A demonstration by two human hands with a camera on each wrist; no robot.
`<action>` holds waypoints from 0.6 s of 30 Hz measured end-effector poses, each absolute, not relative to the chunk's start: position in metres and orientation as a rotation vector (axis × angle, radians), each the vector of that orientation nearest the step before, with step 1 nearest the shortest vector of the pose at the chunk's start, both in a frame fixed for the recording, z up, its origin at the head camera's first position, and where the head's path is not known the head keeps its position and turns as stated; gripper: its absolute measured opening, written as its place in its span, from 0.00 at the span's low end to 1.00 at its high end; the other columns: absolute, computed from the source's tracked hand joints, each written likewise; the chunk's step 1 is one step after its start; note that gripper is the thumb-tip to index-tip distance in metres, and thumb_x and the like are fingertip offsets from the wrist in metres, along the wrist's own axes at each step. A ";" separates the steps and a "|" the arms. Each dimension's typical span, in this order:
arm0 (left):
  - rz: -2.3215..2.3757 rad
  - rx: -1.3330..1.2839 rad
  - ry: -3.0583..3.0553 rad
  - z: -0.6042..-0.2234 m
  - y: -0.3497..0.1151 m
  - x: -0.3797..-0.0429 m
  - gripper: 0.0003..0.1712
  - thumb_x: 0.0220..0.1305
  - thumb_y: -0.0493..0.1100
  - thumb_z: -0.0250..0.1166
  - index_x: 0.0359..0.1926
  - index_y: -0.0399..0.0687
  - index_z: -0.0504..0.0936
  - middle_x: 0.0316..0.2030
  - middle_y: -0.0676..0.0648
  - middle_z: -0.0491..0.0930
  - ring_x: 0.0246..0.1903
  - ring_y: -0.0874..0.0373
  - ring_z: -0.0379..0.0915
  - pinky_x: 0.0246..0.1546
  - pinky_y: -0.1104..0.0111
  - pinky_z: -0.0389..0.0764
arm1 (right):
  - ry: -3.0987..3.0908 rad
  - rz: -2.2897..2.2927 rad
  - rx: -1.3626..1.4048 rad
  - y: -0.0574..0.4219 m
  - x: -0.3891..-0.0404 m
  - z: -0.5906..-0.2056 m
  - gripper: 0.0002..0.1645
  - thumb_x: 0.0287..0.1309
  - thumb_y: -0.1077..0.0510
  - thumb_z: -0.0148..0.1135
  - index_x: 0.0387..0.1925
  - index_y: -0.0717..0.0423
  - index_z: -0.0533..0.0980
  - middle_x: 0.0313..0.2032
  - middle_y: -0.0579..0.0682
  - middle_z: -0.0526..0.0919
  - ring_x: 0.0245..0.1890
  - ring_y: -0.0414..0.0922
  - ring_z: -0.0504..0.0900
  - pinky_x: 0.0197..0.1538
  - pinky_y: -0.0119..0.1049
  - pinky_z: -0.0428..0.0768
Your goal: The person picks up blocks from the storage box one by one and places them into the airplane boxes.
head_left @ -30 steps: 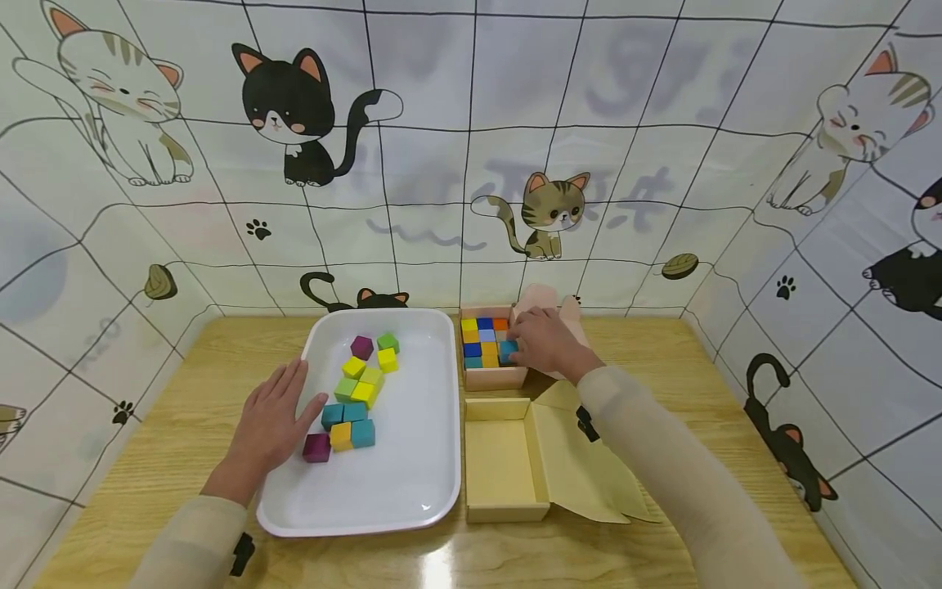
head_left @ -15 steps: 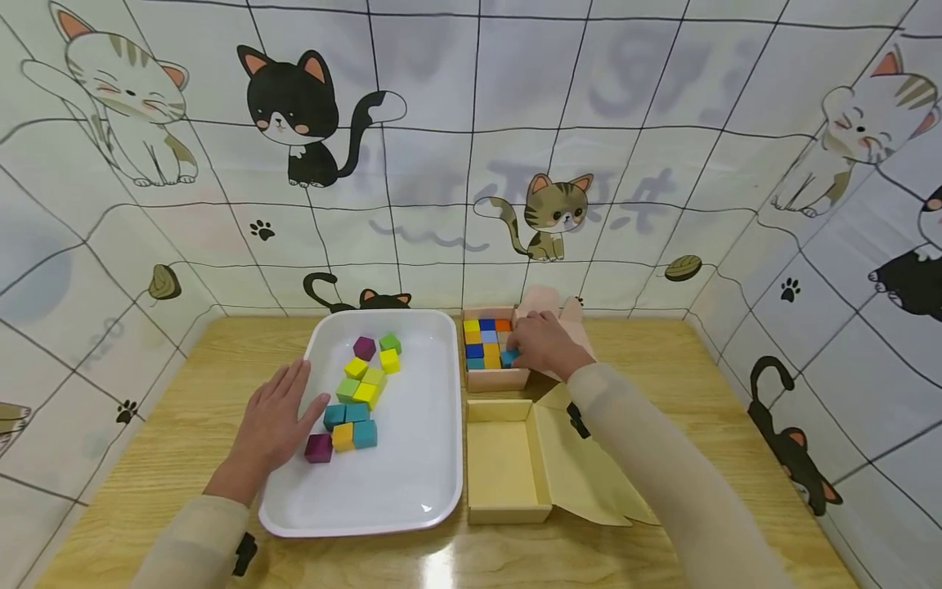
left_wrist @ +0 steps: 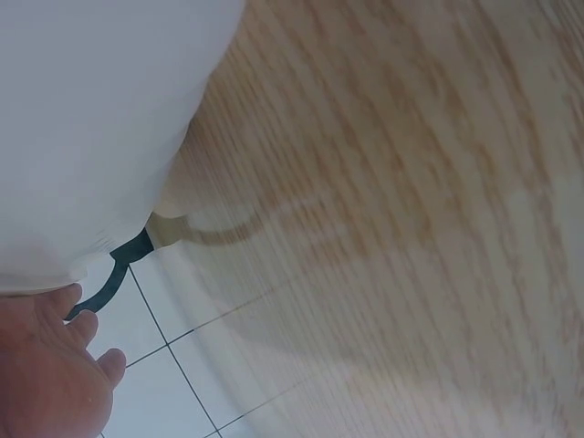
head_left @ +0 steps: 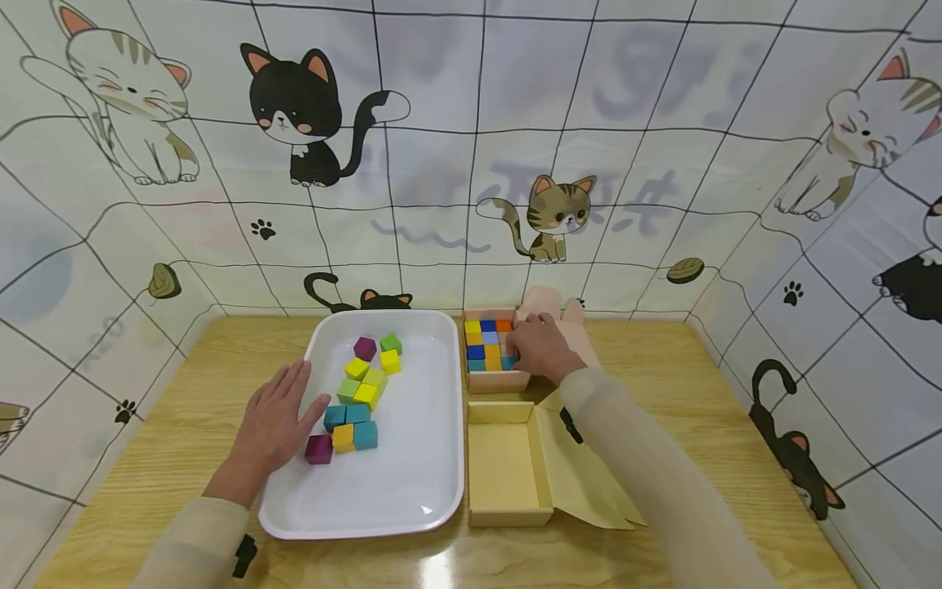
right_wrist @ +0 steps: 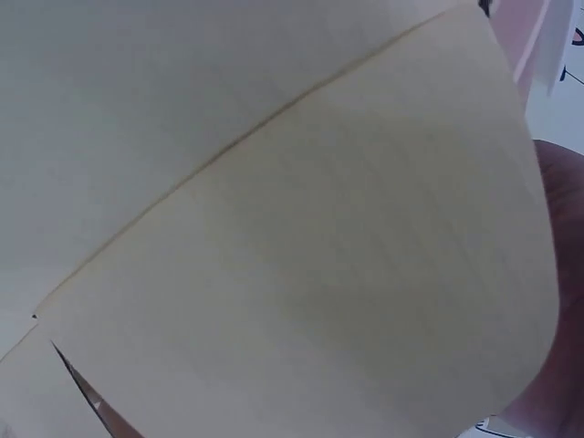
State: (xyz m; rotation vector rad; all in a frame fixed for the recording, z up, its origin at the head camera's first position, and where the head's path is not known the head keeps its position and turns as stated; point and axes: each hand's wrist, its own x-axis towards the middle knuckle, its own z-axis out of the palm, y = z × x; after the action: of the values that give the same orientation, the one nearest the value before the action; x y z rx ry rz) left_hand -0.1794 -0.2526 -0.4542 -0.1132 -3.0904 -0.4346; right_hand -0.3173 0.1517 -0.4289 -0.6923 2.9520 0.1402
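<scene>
My left hand (head_left: 272, 421) lies with extended fingers over the left rim of a white tray (head_left: 419, 458), its thumb reaching inside. In the tray sit several coloured cubes: purple (head_left: 319, 448), teal (head_left: 365, 434), orange (head_left: 343, 438), yellow (head_left: 366, 395) and green (head_left: 391, 343). My right hand (head_left: 543, 348) reaches down into a small pink box (head_left: 497, 382) packed with rows of coloured cubes. Its bent fingers hold a teal cube (head_left: 508, 362) at the near right corner; the fingertips are partly hidden. The left wrist view shows the tray's outer side (left_wrist: 100, 119) and fingertips.
An open pale-yellow box (head_left: 504, 462) stands in front of the pink one, its lid (head_left: 589, 483) folded out rightward under my right forearm. That lid fills most of the right wrist view. A cat-patterned cloth (head_left: 434, 164) surrounds the wooden table (head_left: 648, 343).
The right hand has shifted slightly, and the teal cube at its fingers has moved nearer to the pink box's near wall. The left hand and the tray's cubes stay in place.
</scene>
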 end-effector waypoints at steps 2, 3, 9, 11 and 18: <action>-0.440 -0.113 -3.090 -0.455 -0.252 -0.179 0.45 0.71 0.61 0.48 0.76 0.40 0.44 0.76 0.34 0.46 0.74 0.33 0.39 0.72 0.36 0.43 | 2.955 0.156 -0.689 0.152 -0.317 -0.430 0.09 0.52 0.46 0.73 0.32 0.42 0.82 0.32 0.39 0.83 0.44 0.49 0.71 0.61 0.50 0.64; -0.443 -0.113 -3.090 -0.455 -0.252 -0.179 0.45 0.71 0.62 0.48 0.76 0.40 0.44 0.76 0.34 0.46 0.74 0.33 0.39 0.72 0.36 0.43 | 2.954 0.157 -0.687 0.152 -0.317 -0.431 0.09 0.52 0.46 0.73 0.32 0.42 0.81 0.32 0.39 0.83 0.44 0.49 0.71 0.61 0.50 0.64; -0.455 -0.111 -3.093 -0.455 -0.252 -0.179 0.45 0.71 0.62 0.47 0.76 0.40 0.44 0.76 0.34 0.46 0.74 0.33 0.39 0.72 0.36 0.42 | 2.937 0.092 -0.715 0.156 -0.313 -0.427 0.07 0.57 0.47 0.68 0.37 0.40 0.83 0.37 0.39 0.84 0.47 0.49 0.73 0.63 0.51 0.64; -0.458 -0.111 -3.091 -0.455 -0.252 -0.179 0.46 0.71 0.62 0.48 0.76 0.40 0.44 0.76 0.34 0.46 0.74 0.33 0.39 0.72 0.36 0.42 | 2.953 0.040 -0.721 0.155 -0.312 -0.424 0.08 0.61 0.47 0.65 0.40 0.41 0.84 0.41 0.41 0.83 0.48 0.49 0.74 0.65 0.53 0.65; -0.458 -0.110 -3.091 -0.455 -0.254 -0.179 0.46 0.71 0.62 0.48 0.76 0.40 0.44 0.75 0.33 0.46 0.74 0.33 0.39 0.72 0.36 0.42 | 3.021 -0.041 -0.593 0.143 -0.302 -0.414 0.30 0.65 0.39 0.56 0.61 0.52 0.75 0.61 0.54 0.75 0.60 0.55 0.72 0.65 0.56 0.67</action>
State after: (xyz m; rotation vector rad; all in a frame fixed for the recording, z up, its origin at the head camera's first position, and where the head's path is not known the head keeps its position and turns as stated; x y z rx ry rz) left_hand -0.1793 -0.2536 -0.4554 -0.1101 -3.0914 -0.4581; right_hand -0.3024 0.1430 -0.4142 -0.5934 3.0212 -0.0414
